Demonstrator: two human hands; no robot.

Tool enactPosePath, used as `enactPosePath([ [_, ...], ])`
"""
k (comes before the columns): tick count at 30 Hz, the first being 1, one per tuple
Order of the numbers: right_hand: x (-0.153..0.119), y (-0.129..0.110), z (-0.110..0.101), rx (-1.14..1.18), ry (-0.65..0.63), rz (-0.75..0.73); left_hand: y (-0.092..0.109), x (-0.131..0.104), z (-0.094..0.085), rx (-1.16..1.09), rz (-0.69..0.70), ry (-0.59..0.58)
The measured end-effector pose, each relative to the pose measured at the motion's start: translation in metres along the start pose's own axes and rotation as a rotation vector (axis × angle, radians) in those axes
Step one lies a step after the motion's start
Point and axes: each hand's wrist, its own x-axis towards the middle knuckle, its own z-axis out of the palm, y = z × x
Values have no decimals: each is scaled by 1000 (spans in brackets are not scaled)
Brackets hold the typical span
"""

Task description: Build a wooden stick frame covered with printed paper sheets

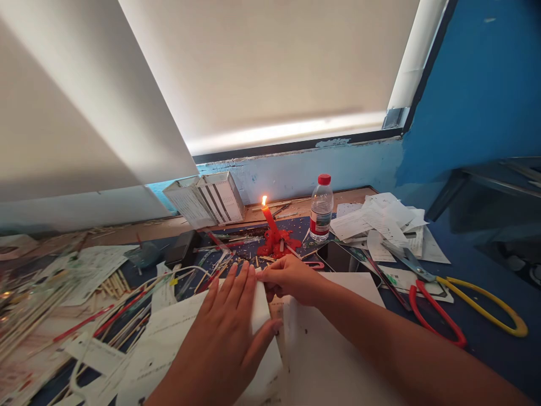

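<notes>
Right at the centre, the left hand [226, 327] lies flat with fingers spread, palm pressing down on a white sheet of paper [264, 321]; it grips nothing, only weighs on it. The right hand [289, 279] is just beyond and to the right of it, fingertips pinched on the far edge of the same sheet, close to the left fingertips. Under the sheet lies a larger white paper [333, 349] with small dark specks.

Just past the pinch stands a lit red candle [270, 225], tilted, in a pool of red wax, with thin sticks scattered around it. Right of the candle stands a clear water bottle [321, 208] with a red cap, and nearer the right hand a dark phone [338, 256]. Farther right lie loose receipts and scissors [448, 296] with one red and one yellow handle. Left of the hands sprawl sticks, cables and printed slips. All this rests on a dark blue tabletop [486, 332]. Behind it runs a blue wall [473, 96], and a pale roller blind [270, 67] covers the window, light showing along its lower edge.
</notes>
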Motion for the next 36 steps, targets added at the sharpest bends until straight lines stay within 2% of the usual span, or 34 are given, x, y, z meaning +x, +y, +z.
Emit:
enactPosePath([
  [4, -4, 0, -3, -20, -13, -4, 1, 1, -1, -19, -20, -6],
  [10, -14, 0, -10, -82, -173, 33, 2, 2, -1, -9, -11, -7],
  [16, -20, -3, -11, -131, -183, 7, 1, 0, -1, -5, 0, -23],
  [20, -24, -7, -15, -215, -260, 22, 0, -1, 1, -13, -17, -18],
  [25, -26, -7, -16, -179, -277, 5, -1, -1, 3, -33, -25, -30],
  [31, -30, -10, -20, -243, -328, 78, -2, -4, 4, -26, -23, -53],
  [36, -30, -10, -19, -153, -349, 122, -1, -2, 5, -34, -32, -63],
])
